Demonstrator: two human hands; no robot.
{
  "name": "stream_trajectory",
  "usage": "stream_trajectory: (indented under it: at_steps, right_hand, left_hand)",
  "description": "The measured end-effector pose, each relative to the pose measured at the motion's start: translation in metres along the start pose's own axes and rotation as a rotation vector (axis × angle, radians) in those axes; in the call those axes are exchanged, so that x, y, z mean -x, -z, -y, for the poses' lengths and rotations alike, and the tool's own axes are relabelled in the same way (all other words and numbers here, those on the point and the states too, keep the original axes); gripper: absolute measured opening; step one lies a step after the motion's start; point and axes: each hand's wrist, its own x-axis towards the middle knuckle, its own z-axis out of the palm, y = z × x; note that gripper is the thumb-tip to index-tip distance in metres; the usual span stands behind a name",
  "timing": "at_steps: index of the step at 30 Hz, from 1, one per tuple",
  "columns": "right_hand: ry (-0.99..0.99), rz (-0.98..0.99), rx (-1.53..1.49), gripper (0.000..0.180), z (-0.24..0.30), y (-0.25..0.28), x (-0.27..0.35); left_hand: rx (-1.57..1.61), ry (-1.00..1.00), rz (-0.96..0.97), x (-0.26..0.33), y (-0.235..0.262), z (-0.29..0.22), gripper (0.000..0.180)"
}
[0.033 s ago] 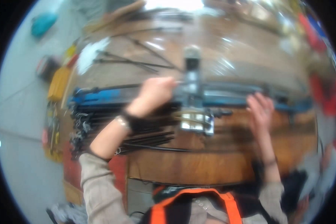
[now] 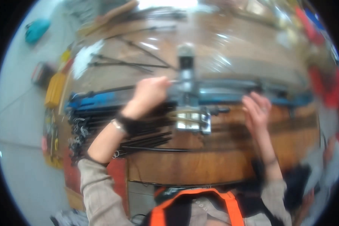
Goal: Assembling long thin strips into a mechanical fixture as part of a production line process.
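A long blue-and-grey rail (image 2: 222, 90) runs across the table, with an upright grey metal device (image 2: 186, 81) at its middle. Just left of that device, my left hand (image 2: 151, 92) is closed in a fist; what it grips, if anything, is hidden. Over the near edge of the rail, farther right, my right hand (image 2: 258, 109) has its fingers apart and slightly bent, with nothing seen in them. A shiny box-like part with yellowish bands (image 2: 188, 121) sits at the device's near end. Beneath my left forearm lies a bundle of thin black rods (image 2: 150, 141). Motion blurs the details.
More thin dark rods (image 2: 128, 62) lie crossed on the far side of the brown table (image 2: 169, 165). Yellow containers (image 2: 55, 89) stand along its left side. A red surface (image 2: 118, 173) is at the near left, and red items (image 2: 326, 88) are at the far right.
The whole view has shifted slightly, so the table and device appear a little farther left. My left hand stays closed beside the device, and my right hand stays open by the rail.
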Motion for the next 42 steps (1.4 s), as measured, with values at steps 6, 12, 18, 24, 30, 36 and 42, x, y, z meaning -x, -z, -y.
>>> stream_trajectory:
  at_steps: [6,12,18,24,30,36,42]
  right_hand:
    - [-0.139,0.103,-0.151,0.033,0.032,0.009,0.007]
    - [-0.208,0.125,-0.361,0.029,0.054,-0.004,-0.006]
    - [-0.260,0.102,-0.610,0.024,0.047,-0.030,-0.002]
    - [-0.257,0.541,-0.476,0.018,0.038,0.015,-0.020]
    - [0.098,0.796,-0.037,0.013,0.075,0.055,0.068]
    - [-0.144,0.280,-0.172,0.023,0.067,0.056,0.118]
    - [0.005,0.101,-0.258,0.023,0.072,0.056,0.060]
  left_hand:
    - [-0.023,-0.037,-0.016,-0.006,-0.002,0.002,0.020]
    - [-0.019,-0.036,-0.030,0.000,-0.003,0.001,0.021]
    - [-0.057,-0.131,-0.146,-0.007,-0.016,0.006,0.016]
    - [-0.149,-0.390,-0.283,-0.015,-0.019,0.019,0.004]
    - [-0.524,-0.478,-0.489,-0.003,0.009,0.065,0.014]
    - [-0.015,-0.365,-0.316,0.140,-0.033,-0.069,0.012]
    - [0.248,-0.316,-0.211,0.141,-0.047,-0.156,0.031]
